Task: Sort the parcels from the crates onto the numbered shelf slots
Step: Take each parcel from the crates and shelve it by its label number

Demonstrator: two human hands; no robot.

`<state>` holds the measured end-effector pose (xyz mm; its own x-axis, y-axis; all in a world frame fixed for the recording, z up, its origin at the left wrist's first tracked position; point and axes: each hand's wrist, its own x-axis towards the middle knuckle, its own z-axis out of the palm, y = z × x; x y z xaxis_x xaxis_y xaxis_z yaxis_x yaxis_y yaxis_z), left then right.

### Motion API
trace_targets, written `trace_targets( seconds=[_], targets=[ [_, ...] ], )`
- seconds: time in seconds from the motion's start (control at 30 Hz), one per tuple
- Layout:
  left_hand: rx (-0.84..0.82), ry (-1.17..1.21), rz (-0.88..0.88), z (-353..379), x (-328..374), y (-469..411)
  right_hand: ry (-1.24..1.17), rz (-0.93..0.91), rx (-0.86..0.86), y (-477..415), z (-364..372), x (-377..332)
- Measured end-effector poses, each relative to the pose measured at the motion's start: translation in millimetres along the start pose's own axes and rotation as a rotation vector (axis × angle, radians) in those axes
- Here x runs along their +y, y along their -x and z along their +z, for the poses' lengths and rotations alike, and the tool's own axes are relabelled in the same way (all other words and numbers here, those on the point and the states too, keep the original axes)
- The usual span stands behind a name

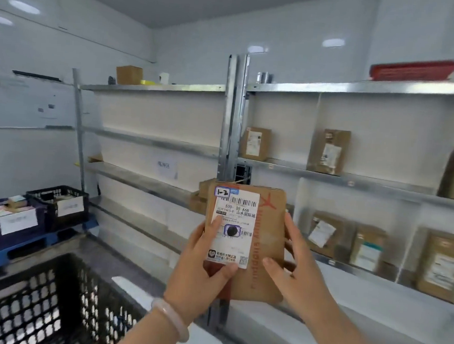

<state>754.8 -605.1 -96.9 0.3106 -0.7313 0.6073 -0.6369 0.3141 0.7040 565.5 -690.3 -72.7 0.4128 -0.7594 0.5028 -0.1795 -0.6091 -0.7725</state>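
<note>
You have one raised parcel [269,224]; three mid-shelf parcels [329,151] at 2 o'clock; three crates [47,307] at 8 o'clock.

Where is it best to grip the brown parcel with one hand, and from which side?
Grip the parcel at the middle of its right long edge, from the right, thumb in front, fingers behind. It is flat, thin and upright, so a pinch across its thickness should hold, and the label on its left half is left uncovered. The right hand holds it there.
</note>
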Motion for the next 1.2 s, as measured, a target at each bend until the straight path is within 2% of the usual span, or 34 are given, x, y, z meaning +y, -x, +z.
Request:
trace_targets(
  seconds=[0.13,0.27,0.57,0.8,0.93,1.2],
  targets=[
    [-0.050,0.104,0.077,85.0,21.5,-37.4,0.197,0.029,0.070,-5.4,-87.9,29.5],
    [-0.082,0.173,0.115,150.3,37.0,-66.6,0.470,-0.018,0.127,0.8,-156.2,53.7],
    [-0.168,0.247,0.227,251.8,64.1,-148.7,0.940,-0.028,0.158,-17.5,-233.2,96.2],
    [-0.207,0.303,0.328,317.7,50.2,-239.9,1.131,0.052,0.202,-81.7,-262.9,144.4],
    [-0.207,0.269,0.369,352.1,27.9,-299.2,1.139,0.087,0.213,-137.1,-270.4,173.4],
    [-0.260,0.351,0.400,416.8,-11.4,-416.1,1.158,0.150,0.289,-246.1,-277.1,231.0]
  ],
)
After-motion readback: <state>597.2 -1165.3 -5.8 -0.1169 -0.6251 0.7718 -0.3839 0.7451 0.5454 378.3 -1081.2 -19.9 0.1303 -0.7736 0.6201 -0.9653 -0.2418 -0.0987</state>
